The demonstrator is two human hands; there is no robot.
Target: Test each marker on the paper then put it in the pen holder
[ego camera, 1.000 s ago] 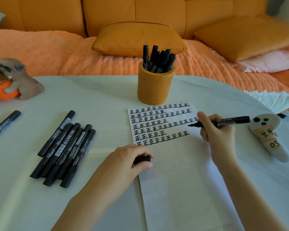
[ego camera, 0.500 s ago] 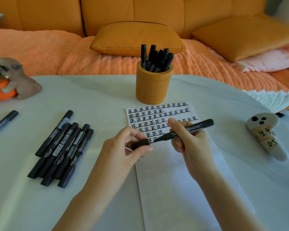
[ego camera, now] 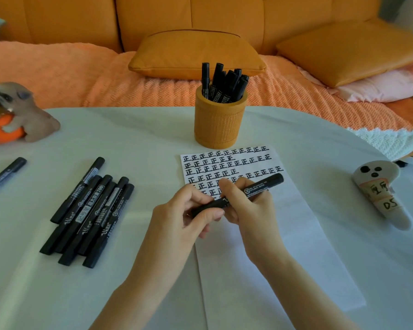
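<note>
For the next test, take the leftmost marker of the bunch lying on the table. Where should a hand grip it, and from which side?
Judging by its pose, pinch the leftmost marker across its far end, just below the cap, coming from above and the left. That end juts past the other markers with nothing against either side. Nearer the person, neighbours crowd its right side.

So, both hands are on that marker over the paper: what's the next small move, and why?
Probably let go with the left hand and have the right hand carry the marker to the pen holder. The cap looks pushed onto the barrel, the paper already bears rows of test marks, and the holder stands just beyond the sheet.
</note>
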